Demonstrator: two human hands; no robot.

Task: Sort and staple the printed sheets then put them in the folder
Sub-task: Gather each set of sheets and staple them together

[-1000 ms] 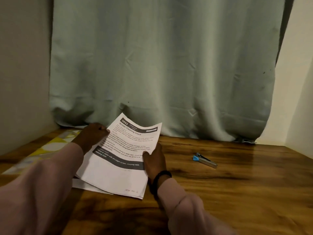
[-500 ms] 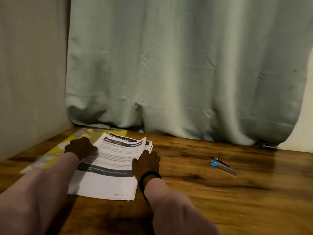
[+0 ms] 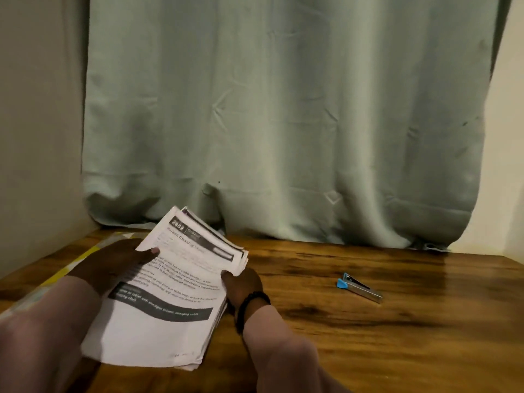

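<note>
Hands point(image 3: 113, 265) grip sheets point(image 3: 170, 302) btwn them.

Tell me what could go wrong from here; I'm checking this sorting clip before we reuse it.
1. The stack of printed sheets is fanned at its far corner, held by the left hand and right hand; stapled like that, pages would likely sit crooked.
2. The stapler lies apart to the right; freeing a hand to reach it could let loose sheets slide.

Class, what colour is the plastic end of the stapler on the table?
Blue, on the stapler, seen in the head view.
</note>
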